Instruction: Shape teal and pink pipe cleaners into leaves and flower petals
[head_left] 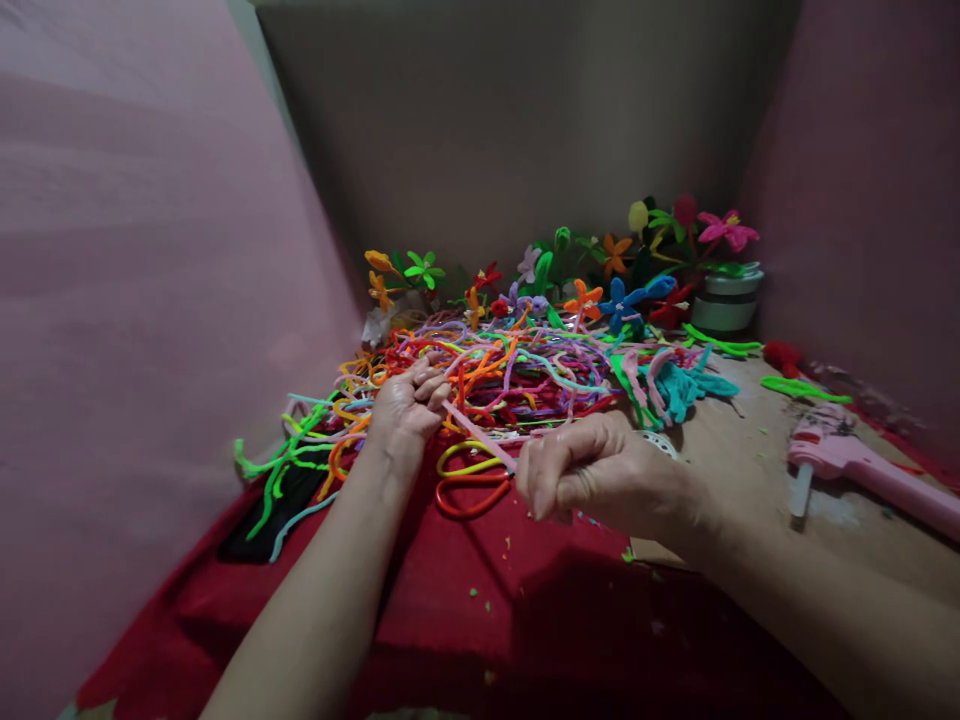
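A pale pink pipe cleaner (480,432) stretches between my two hands. My left hand (411,405), palm turned up, has its fingers curled round one end. On the other end my right hand (600,465) is closed in a fist-like pinch. Below the pipe cleaner lie scissors with one yellow and one red handle loop (472,498), their blades hidden behind my right hand. Just past my hands spreads a tangled heap of many-coloured pipe cleaners (517,365).
Pipe-cleaner flowers (619,303) stand along the back, with a white pot (726,300) at right. A pink glue gun (862,465) rests on brown cardboard (757,480). A black flat object (274,520) lies at left on the red cloth (442,610). Pink walls (150,300) flank both sides.
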